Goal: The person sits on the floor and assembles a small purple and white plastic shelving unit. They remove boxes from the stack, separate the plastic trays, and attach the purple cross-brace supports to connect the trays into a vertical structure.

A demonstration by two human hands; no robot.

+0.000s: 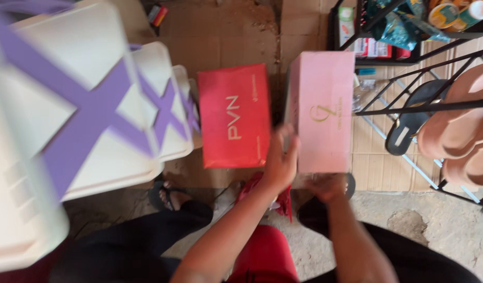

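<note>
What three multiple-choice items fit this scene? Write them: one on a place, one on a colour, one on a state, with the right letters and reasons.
1. Where does the red box lie relative to the pink box?
A. On top of it
B. To its left on the cardboard floor
C. On the metal rack

2. What colour are the crossed bands on the cream plastic stools?
A. Purple
B. Green
C. Black

3. How is the pink box being handled?
A. Untouched
B. Gripped by one hand only
C. Gripped by both hands

Answers: 1 B, the red box lies flat left of the pink one with a gap between. 2 A, the bands are plainly purple. 3 C, the left hand grips its left edge and the right hand its near end.
</note>
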